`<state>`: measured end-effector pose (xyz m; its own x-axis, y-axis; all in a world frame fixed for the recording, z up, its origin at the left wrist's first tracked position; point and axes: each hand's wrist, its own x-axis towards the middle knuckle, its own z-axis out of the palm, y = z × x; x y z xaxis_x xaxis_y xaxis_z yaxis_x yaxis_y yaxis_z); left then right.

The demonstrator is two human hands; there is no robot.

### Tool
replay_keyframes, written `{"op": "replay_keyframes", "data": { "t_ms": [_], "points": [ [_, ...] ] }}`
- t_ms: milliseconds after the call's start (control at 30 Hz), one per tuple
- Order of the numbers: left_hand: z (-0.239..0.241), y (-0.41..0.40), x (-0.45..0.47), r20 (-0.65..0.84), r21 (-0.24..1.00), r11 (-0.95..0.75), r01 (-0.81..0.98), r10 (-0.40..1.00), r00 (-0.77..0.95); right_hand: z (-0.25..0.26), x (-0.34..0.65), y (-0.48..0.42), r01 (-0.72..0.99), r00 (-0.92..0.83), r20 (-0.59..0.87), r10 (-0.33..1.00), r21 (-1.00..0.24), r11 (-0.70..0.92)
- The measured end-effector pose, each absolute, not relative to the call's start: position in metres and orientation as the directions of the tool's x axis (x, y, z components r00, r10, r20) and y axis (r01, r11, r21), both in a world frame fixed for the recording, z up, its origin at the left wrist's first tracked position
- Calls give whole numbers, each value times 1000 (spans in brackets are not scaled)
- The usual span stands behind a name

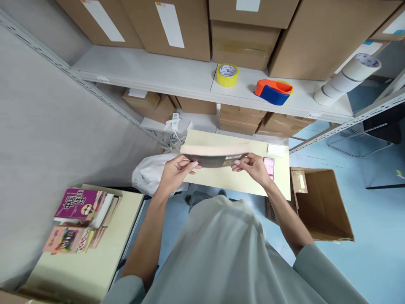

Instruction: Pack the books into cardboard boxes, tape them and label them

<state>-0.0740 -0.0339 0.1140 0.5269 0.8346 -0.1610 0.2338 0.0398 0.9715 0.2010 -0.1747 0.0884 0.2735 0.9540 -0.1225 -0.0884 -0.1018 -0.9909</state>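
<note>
Both of my hands hold a thick book [215, 155] edge-on above a pale yellow table [240, 177]. My left hand [175, 169] grips its left end, with the fingers wrapped over the cover. At the right end, my right hand [251, 166] pinches the cover with fingers and thumb. The book's cream page block faces up and away from me. On the table just right of my right hand lies a pink phone [269, 166], and a white slip of paper [276, 149] lies beyond it.
A white shelf [158, 71] ahead carries cardboard boxes, a yellow tape roll [227, 74], an orange-blue tape dispenser [272, 90] and white rolls [348, 78]. An open cardboard box [319, 202] stands on the floor at right. A stack of colourful books [80, 215] lies on a table at left. A white bag [150, 173] sits by the wall.
</note>
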Motion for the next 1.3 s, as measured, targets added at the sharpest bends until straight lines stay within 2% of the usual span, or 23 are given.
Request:
{"op": "replay_keyframes", "data": {
  "t_ms": [133, 400, 633, 867, 1100, 1300],
  "points": [
    [116, -32, -66, -177, 968, 73, 242, 879, 443, 94, 192, -169, -164, 297, -227, 927, -969, -185],
    [115, -32, -63, -181, 969, 94, 229, 901, 395, 94, 189, -161, -188, 270, -271, 924, -956, -226],
    [110, -32, -68, -194, 972, 120, 200, 893, 405, 87, 198, -167, -223, 234, -236, 943, -957, -185],
    [109, -35, -67, -101, 972, -5, 236, 894, 436, 75, 205, -168, -48, 291, -112, 950, -994, -103],
    [99, -37, -63, -75, 983, -17, 184, 875, 478, 57, 205, -167, -78, 286, -70, 956, -996, -50],
    [107, -40, -59, -133, 968, 6, 252, 862, 490, 49, 207, -168, -116, 278, -65, 958, -993, -34]
  ]
}}
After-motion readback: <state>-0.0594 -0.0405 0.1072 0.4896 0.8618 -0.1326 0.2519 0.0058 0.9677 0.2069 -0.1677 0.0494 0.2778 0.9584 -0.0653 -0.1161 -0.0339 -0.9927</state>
